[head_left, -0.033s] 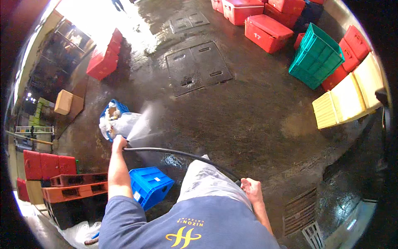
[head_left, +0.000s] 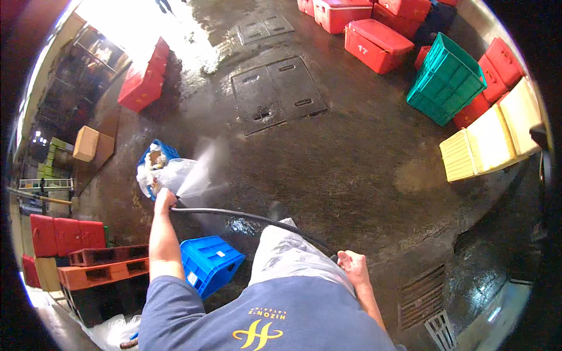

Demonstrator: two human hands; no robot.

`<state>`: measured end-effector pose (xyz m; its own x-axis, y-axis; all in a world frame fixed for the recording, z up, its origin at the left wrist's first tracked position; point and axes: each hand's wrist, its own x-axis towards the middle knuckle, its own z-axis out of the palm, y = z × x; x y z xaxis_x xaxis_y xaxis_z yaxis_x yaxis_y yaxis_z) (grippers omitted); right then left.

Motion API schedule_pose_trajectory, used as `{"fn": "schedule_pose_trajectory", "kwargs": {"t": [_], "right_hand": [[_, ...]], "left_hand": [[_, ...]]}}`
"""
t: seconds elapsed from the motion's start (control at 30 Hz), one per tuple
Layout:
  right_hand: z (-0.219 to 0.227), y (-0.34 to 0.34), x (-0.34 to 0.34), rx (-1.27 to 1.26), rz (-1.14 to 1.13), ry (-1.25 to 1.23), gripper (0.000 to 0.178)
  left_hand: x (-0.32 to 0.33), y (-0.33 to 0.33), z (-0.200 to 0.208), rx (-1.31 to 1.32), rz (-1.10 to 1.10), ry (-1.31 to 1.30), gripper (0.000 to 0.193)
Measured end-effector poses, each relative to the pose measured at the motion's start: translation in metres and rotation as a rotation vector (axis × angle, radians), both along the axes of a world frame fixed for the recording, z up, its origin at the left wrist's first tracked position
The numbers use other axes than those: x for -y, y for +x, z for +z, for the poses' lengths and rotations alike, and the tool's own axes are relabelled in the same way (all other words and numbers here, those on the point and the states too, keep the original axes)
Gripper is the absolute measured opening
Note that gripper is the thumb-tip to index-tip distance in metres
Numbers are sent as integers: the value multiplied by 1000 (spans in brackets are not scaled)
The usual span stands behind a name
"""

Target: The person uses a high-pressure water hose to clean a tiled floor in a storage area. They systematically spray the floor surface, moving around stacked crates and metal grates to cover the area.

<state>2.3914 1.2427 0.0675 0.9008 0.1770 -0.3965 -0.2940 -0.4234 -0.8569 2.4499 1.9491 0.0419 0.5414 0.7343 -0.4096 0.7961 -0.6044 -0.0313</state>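
My left hand [head_left: 165, 200] is closed around the front end of a dark hose [head_left: 234, 214], and a fan of white water spray leaves it toward the upper right. The hose bows across in front of my legs to my right hand [head_left: 353, 266], which is curled around it near my right hip. Just beyond my left hand is a blue crate [head_left: 168, 150] filled with pale rubbish, with a clear plastic bag [head_left: 182, 172] spilling from its side. The spray passes over or in front of that bag. Another blue crate [head_left: 212, 263] lies tilted beside my left forearm.
Wet dark floor surrounds me, with a metal hatch [head_left: 278, 96] ahead and a drain grate [head_left: 421, 297] at right. Red cooler boxes [head_left: 379, 47], a green crate [head_left: 448, 82] and yellowish boxes [head_left: 483, 149] stand at right. Orange pallets [head_left: 105, 272] lie left. A person's legs [head_left: 164, 6] show far off.
The surroundings sit slightly farther left in the picture. Both hands keep their grip on the hose, and the water still sprays.
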Motion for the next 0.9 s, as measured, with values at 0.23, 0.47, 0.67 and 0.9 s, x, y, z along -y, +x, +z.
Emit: {"fn": "schedule_pose_trajectory", "kwargs": {"t": [0.23, 0.47, 0.67, 0.9], "right_hand": [[-26, 71, -137, -86, -27, 72, 56], [-8, 124, -233, -340, -5, -31, 58], [-1, 143, -272, -451, -10, -63, 61], [2, 160, -292, -427, -86, -93, 56]], "left_hand": [[-91, 173, -27, -58, -353, -243, 26], [-133, 379, -22, -52, -497, -350, 35], [-100, 493, -19, 116, -866, -381, 34], [-60, 568, -25, -129, -1029, -390, 39]]}}
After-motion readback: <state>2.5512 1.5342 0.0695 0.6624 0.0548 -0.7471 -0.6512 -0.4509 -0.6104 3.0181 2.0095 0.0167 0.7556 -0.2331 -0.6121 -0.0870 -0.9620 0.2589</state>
